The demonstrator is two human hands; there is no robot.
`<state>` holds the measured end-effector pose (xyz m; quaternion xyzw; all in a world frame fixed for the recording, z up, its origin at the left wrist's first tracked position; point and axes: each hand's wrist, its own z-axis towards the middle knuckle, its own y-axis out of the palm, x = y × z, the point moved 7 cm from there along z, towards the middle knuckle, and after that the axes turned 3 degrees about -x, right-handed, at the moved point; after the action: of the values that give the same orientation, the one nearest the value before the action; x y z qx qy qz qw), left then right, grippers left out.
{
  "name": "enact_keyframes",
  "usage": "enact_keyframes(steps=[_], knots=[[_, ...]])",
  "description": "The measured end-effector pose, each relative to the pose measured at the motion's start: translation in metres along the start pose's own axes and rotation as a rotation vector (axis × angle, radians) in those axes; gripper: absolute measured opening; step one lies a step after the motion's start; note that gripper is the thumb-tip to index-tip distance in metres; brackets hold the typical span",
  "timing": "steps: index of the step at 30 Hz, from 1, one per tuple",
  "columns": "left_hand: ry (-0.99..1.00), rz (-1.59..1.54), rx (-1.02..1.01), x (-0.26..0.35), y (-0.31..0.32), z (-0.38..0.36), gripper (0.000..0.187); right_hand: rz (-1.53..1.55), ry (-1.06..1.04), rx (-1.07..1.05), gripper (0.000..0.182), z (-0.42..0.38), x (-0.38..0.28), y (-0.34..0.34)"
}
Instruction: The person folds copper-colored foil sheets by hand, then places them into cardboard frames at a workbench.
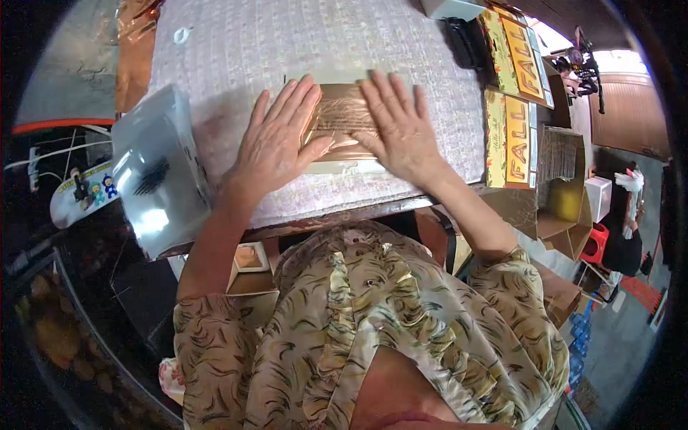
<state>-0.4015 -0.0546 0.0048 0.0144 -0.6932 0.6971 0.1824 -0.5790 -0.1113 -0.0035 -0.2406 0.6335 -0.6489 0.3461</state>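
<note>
Between my two hands lies a flat, shiny copper-coloured packet [342,115] with faint print, on the cloth-covered table [287,43]. A pale sheet shows under its edges. My left hand [278,136] rests flat on the packet's left side, fingers stretched out, thumb over its front. My right hand [401,132] lies flat at its right side, fingers spread and thumb pointing inward. Neither hand grips anything. Palms and parts of the packet under them are hidden.
A stack of clear plastic bags [154,165] lies at the table's left edge. Yellow packs lettered FALL [510,140] are on the right, near a black object [464,43]. Copper-coloured sheeting [135,57] hangs at the back left. Cardboard boxes [559,186] stand beyond the right edge.
</note>
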Motion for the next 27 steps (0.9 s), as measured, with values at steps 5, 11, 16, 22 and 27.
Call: enact_keyframes(steps=[5,11,16,22,27], knots=[[-0.151,-0.326,0.243,-0.064,0.009,-0.004,0.053,-0.047,0.019,-0.011,0.080,-0.003,0.016,-0.001],[-0.448,-0.297,0.351,-0.081,-0.013,0.013,0.027,-0.065,-0.004,0.009,0.081,-0.004,0.016,-0.001],[-0.467,-0.479,0.211,-0.073,-0.009,0.000,0.022,0.011,0.031,0.100,0.085,-0.007,0.019,-0.002],[-0.422,-0.527,0.177,-0.059,-0.002,-0.019,0.019,-0.044,0.046,0.127,0.085,-0.008,0.020,0.002],[-0.547,-0.536,0.153,-0.062,-0.004,-0.012,0.019,-0.066,0.040,0.117,0.084,-0.006,0.019,0.001]])
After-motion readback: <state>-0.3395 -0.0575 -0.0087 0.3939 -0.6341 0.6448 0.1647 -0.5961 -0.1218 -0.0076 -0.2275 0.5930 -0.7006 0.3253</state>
